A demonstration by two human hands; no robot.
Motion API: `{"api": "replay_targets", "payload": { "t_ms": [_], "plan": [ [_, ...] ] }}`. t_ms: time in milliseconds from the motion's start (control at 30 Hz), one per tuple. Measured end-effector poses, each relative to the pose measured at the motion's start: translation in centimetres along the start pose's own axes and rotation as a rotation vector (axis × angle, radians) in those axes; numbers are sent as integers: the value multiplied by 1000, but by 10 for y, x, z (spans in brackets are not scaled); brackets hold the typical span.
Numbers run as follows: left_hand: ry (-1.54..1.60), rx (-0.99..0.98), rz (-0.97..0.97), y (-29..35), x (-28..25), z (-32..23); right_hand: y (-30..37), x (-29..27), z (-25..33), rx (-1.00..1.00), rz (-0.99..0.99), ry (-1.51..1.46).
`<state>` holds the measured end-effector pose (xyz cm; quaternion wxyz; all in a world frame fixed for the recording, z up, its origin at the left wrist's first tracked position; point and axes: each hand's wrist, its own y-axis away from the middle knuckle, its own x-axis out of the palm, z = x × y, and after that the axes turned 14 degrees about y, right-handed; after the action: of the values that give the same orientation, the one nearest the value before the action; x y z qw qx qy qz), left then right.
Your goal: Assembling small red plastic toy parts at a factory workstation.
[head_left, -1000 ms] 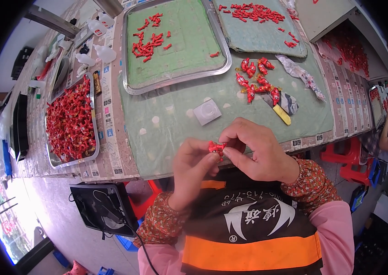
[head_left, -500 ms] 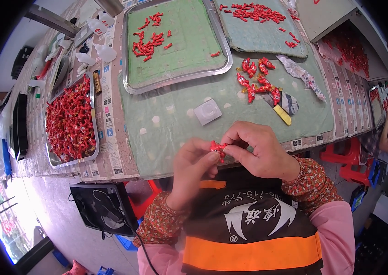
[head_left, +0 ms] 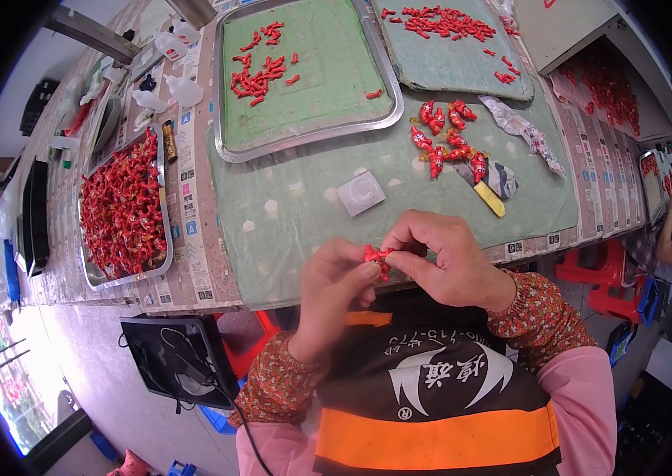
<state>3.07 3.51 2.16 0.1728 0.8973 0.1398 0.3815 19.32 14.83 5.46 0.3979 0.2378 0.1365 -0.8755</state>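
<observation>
Over the near edge of the table, my left hand (head_left: 334, 287) pinches a small red toy figure (head_left: 376, 254) between thumb and fingertips. My right hand (head_left: 449, 266) is closed on the same figure from the other side, its thumb and forefinger pressed together at a part sticking out. Fingers cover much of the figure. Just beyond my hands a grey square block with a round hollow (head_left: 360, 193) lies on the green cloth (head_left: 288, 238). To its right lies a loose group of red toy figures (head_left: 435, 147), by a yellow strip (head_left: 490, 200) and a dark patterned cloth scrap (head_left: 502, 179).
Small red parts (head_left: 260, 81) lie in a green-lined metal tray (head_left: 312, 140); more red parts (head_left: 447, 22) are on a padded board (head_left: 463, 73). At left, a tray (head_left: 165, 214) is heaped with red figures. White bottles (head_left: 185, 90) stand behind it. A crumpled wrapper (head_left: 522, 135) lies right.
Hardly anything differs. Both hands keep their grip on the red figure in nearly the same spot; the whole view has shifted very slightly.
</observation>
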Motion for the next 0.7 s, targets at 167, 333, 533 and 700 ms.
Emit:
{"api": "replay_targets", "payload": {
  "t_ms": [167,333,533,700],
  "plan": [
    [4,-2,5,-1,-1,0,0,1,-1,-1,-4,0],
    [-15,-5,32,0,-1,-3,-1,-4,4,39,40,-68],
    [16,80,66,-2,1,0,-17,-31,11,-44,157,63],
    [148,191,50,-3,0,-3,-59,-52,-1,-118,-21,240]
  ]
}}
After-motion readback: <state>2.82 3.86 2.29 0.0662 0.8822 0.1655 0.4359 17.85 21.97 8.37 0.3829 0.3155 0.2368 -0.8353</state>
